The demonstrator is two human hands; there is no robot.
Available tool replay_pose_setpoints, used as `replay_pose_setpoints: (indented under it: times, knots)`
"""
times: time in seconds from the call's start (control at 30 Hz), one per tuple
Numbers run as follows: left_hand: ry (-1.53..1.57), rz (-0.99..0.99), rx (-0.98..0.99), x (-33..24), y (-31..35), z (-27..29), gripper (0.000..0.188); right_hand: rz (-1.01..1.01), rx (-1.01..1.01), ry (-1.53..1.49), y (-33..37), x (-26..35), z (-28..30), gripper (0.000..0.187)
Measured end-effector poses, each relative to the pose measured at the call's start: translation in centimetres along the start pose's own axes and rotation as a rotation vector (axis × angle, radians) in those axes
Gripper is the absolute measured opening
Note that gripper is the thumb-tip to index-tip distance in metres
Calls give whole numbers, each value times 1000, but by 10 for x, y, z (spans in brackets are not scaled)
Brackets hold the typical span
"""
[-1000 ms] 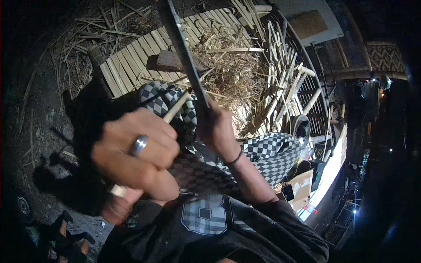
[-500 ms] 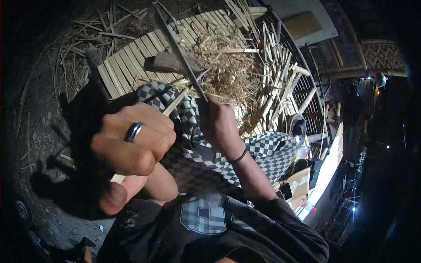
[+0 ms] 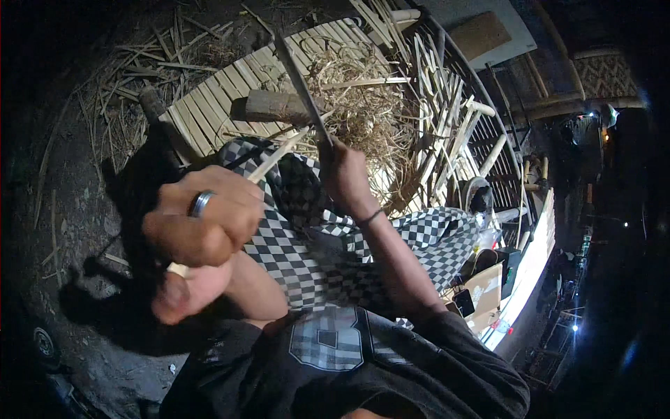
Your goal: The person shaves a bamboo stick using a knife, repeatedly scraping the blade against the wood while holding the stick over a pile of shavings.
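Note:
My left hand (image 3: 204,220), wearing a silver ring, is closed around a pale split bamboo strip (image 3: 278,157). One end of the strip sticks out toward the bench; the other shows by my thumb. In my right hand (image 3: 347,176) is a long, narrow-bladed knife (image 3: 301,85), its fist wrapped round the grip. The blade points up and away, its lower part close to the strip's far end; whether they touch I cannot tell. Black-and-white checkered cloth (image 3: 279,255) covers my lap beneath both hands.
Ahead lies a slatted bamboo bench (image 3: 209,101) bearing curly shavings (image 3: 373,115) and a wooden block (image 3: 279,106). Loose strips (image 3: 447,133) lie along its right side; more offcuts (image 3: 164,56) cover the ground at far left. A cardboard box (image 3: 486,290) and phone (image 3: 463,302) sit right.
The knife has tilted more upright, and my right hand has shifted slightly right. My left hand has moved a little left with the bamboo strip, still gripping it.

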State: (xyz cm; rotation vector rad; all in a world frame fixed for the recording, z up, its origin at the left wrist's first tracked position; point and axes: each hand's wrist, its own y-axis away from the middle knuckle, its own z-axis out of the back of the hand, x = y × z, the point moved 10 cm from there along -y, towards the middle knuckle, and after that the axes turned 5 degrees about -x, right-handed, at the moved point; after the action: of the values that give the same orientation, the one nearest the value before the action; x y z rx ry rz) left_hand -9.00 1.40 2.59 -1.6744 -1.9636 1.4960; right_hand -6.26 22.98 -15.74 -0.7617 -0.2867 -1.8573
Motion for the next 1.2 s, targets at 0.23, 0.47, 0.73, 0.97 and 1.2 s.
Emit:
replay_pose_setpoints:
  times: [0.23,0.47,0.73,0.97,1.2]
  knots:
    - [22,47,-17,-4,1,7,56,164,37,89,24,57,12,15]
    - [-11,53,-67,0,4,8,56,8,41,159,-16,-31,-11,21]
    - [55,0,151,-6,-2,-14,58,221,166,238,25,49,2,5]
    - [87,14,116,-5,-1,4,56,129,40,221,-11,-20,-15,11]
    - [91,41,155,-7,1,0,55,161,-2,19,15,21,-1,11]
